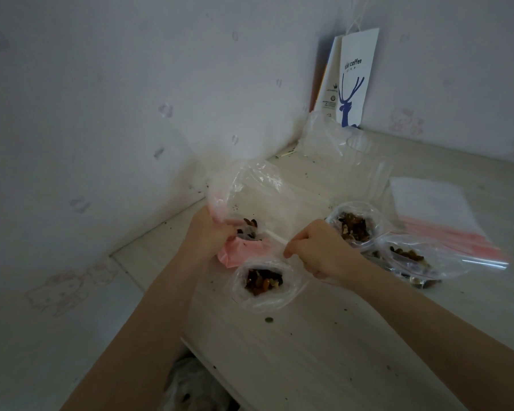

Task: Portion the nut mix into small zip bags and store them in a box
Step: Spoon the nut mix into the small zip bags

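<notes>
My left hand (209,232) grips the gathered side of a large clear bag with a pink strip (244,191), with some nut mix (251,225) low inside it. My right hand (318,247) pinches a thin white utensil (275,237) whose far end points into that bag. Just below my hands an open small zip bag with nut mix (263,281) stands on the table. Another open bag of nut mix (355,225) stands to the right. A third bag of nuts (410,258) lies flat beside it. No box is in view.
A stack of unused zip bags with pink strips (439,215) lies at right on the pale wooden table (324,345). A white paper coffee bag (355,81) leans in the wall corner behind crumpled clear plastic (327,137). Crumbs dot the table.
</notes>
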